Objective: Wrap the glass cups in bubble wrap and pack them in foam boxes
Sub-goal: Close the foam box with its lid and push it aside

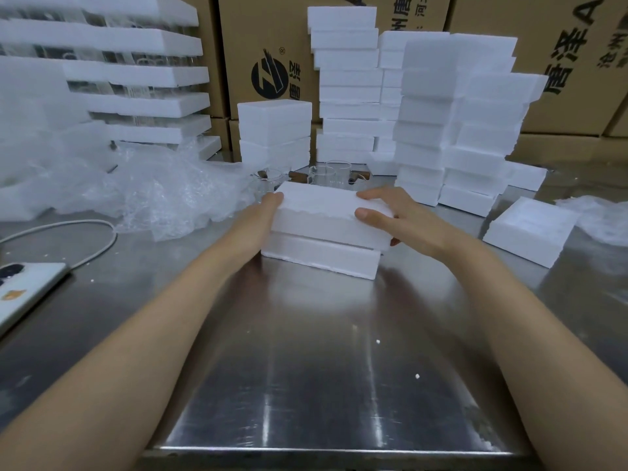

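- The right hand (396, 217) was closed round the right end of the upper foam half (323, 212): thumb on the near face, fingers across the top, lower fingers curled under the end.
- The left hand (261, 217) was clamped on the left end of the same piece, one digit hooked over the top edge; the remaining fingers were hidden.
- The upper foam half was seated on the lower foam half (321, 258), slightly askew, at the centre of the frame.
- The lower foam half was resting on the steel table (306, 351).
- Bare glass cups (328, 175) were noted just behind the box, standing upright.
- Crumpled bubble wrap (163, 195) was recorded left of the cups, centre left of the frame.
- A single foam piece (533, 229) was lying at right, apart from the hands.
- Foam stacks (452, 113) were piled at upper right, with cardboard cartons (272, 45) behind.
- A phone (23, 290) with a cable (85, 229) was seen at the left edge.
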{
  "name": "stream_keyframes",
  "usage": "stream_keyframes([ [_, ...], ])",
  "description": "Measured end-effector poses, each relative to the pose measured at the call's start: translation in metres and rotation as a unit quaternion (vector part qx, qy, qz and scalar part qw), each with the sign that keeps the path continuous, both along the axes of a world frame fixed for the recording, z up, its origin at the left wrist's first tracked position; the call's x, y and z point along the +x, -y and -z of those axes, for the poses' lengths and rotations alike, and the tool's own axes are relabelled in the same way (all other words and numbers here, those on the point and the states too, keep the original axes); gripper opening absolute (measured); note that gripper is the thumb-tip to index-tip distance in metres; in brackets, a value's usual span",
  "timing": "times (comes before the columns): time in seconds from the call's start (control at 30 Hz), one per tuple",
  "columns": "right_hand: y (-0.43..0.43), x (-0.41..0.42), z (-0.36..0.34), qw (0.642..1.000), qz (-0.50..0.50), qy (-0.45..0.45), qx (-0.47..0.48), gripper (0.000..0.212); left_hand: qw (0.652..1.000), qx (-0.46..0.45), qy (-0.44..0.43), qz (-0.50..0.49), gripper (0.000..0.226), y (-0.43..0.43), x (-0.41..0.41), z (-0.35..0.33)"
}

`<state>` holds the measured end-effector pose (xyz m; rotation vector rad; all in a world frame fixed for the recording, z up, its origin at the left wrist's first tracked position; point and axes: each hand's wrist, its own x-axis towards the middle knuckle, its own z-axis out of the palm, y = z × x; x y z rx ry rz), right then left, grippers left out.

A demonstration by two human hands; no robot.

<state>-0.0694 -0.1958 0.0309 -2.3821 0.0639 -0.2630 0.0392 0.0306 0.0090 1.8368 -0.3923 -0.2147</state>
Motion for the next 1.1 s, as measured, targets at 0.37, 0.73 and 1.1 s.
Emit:
stream_keyframes([
  [0.37, -0.005, 0.005, 0.0, 0.998, -0.005, -0.024, -0.059, 0.066, 0.997, 0.023, 0.011, -0.07, 0.035, 0.003, 0.011, 0.003],
  [0.73, 0.002, -0.001, -0.001, 0.994, -0.029, -0.087, -0.053, 0.085, 0.999, 0.007, -0.027, -0.042, 0.03, 0.0, 0.011, 0.0],
  [1.1, 0.015, -0.004, 0.002, 0.997, -0.051, -0.036, 0.041, 0.074, 0.992, -0.045, -0.118, -0.011, 0.038, -0.003, 0.001, -0.011],
])
